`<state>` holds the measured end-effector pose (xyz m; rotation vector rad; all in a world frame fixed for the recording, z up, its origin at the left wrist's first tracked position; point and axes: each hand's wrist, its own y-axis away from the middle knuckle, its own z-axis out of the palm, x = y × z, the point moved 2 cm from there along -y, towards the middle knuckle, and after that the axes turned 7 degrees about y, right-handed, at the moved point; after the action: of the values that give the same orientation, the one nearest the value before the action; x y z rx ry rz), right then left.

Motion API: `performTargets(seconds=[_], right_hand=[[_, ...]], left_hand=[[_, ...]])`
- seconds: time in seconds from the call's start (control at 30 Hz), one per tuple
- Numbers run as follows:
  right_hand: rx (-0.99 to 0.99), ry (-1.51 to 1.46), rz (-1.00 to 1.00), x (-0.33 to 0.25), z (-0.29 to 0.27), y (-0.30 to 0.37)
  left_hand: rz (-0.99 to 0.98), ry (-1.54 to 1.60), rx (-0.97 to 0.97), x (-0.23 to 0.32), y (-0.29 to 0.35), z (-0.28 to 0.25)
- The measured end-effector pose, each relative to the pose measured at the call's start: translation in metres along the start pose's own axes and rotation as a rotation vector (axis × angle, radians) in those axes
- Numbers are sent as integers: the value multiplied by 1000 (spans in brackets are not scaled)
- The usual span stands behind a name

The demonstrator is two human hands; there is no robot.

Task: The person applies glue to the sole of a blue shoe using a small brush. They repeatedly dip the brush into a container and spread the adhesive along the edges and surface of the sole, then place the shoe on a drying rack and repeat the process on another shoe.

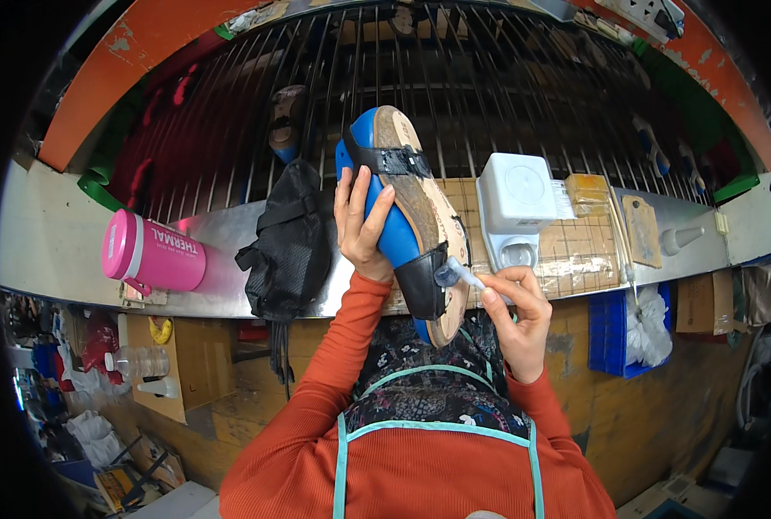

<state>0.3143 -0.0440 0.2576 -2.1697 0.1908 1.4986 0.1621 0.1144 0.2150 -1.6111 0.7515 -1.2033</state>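
Note:
My left hand (364,225) is closed around the side of a blue shoe last (394,233), which is tilted up with its bottom side showing. Black straps (423,285) wrap over the last's edges onto a pale and brown insole (416,195). Between the fingers of my right hand (521,316) is a brush (465,273) with a pale handle. Its dark, rounded tip touches or nearly touches the strap edge at the lower right of the insole. Just beyond my right hand stands a white plastic container (515,195) with a round opening at its front.
A rack of metal bars (455,95) runs across the far side, another last (287,121) lying on it. On the metal bench are a pink jug (154,251), a black bag (290,246), taped cardboard (576,259) and a yellowish block (587,190). A blue crate (609,337) sits below at right.

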Motion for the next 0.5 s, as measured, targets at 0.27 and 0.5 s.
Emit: performTargets(seconds=[0.27, 0.5], right_hand=[[149, 306, -141, -2, 3, -14], [28, 317, -187, -1, -3, -14]], left_hand=[[-18, -15, -18, -4, 3, 0], [-66, 13, -17, -8, 1, 2]])
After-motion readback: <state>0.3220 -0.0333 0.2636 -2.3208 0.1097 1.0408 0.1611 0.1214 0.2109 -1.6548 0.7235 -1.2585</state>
